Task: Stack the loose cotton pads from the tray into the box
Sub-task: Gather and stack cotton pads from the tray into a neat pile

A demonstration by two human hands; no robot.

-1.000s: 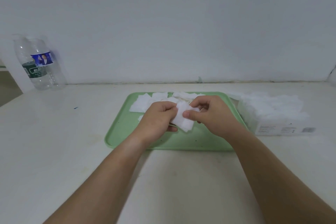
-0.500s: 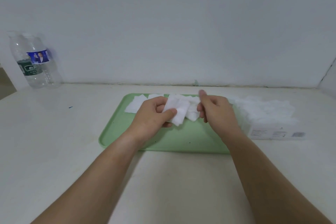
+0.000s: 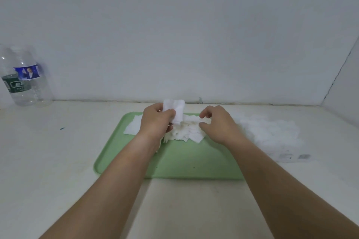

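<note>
Desk (image 3: 58, 161) is pale and so are the pads, so anything that slides off is easy to miss. Green tray (image 3: 194, 161) sits mid-desk, its near half bare, with the loose cotton pads (image 3: 188, 132) in a ragged pile at the far side and flat pads (image 3: 133, 128) out to the left of it. Box (image 3: 287, 156) is just right of the tray and carries a mound of pads (image 3: 272, 132) above its rim, loose and not squared. Main risk: a new stack set on that mound tips, or shoves others over the edge onto the desk. Water bottles (image 3: 25, 77) far left, not a factor. Left hand (image 3: 155, 122) is raised over the pile, thumb and fingers clamped on a small stack of pads (image 3: 174, 110) with uneven edges; soft stuff, so it can fan out or shed one on the way across. Right hand (image 3: 217, 126) is down on the pile, fingers (image 3: 204, 115) curled, thumb and forefinger either side of a pad edge; can't tell if they've closed on it. Pads cling, so it likely lifts two or drags the pile.
</note>
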